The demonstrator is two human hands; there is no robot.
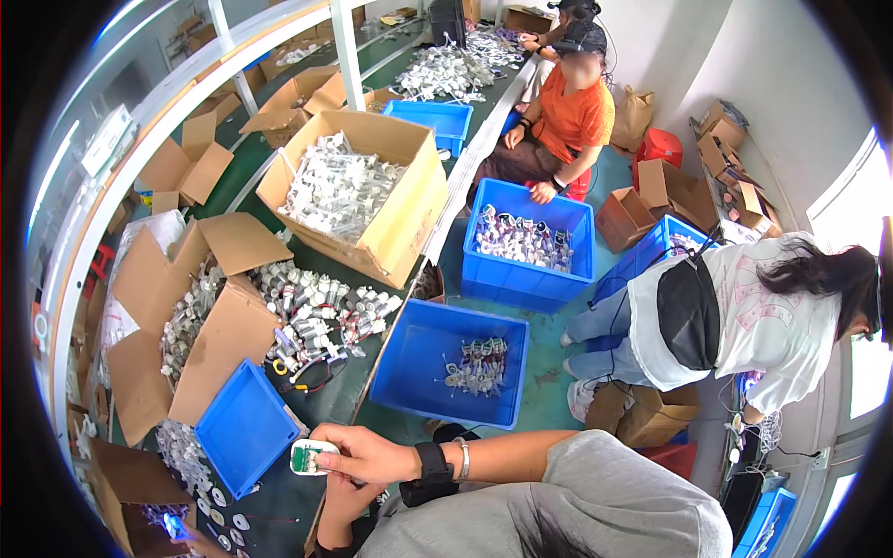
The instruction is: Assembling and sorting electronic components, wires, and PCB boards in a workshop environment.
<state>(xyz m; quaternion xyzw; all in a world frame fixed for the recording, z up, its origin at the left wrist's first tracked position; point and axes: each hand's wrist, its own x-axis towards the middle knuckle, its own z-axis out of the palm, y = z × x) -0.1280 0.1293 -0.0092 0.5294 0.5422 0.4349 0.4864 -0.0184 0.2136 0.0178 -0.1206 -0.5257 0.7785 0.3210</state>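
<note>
Right hand [372,454] closed on a small white casing [312,457], thumb on the near side; green circuit board showing in the open face of the casing, held up over the edge of the dark green worktable [330,395]. Dark wristwatch [433,470] and pale bracelet [463,459] on that wrist. Left hand [346,502] directly below, partly covered by the right; cannot tell whether it grips anything. Just left of the casing, a shallow blue tray [246,428], tilted, its inside bare; white discs [219,498] scattered below it. At the lower left, another person's hand [197,542] beside a blue glow. Beyond the tray, an open carton [233,344] of small pale parts, flaps spread, with a loose heap of white and grey parts [326,312] next to it. Farther up, a bigger carton [395,228] full of white pieces. Off the table's right side, a blue bin [400,372] with a small cluster of parts; past it a fuller blue bin [521,279], a seated person in orange [558,112] resting a hand at its rim. Far right, a person in a white top [772,298], bending.
</note>
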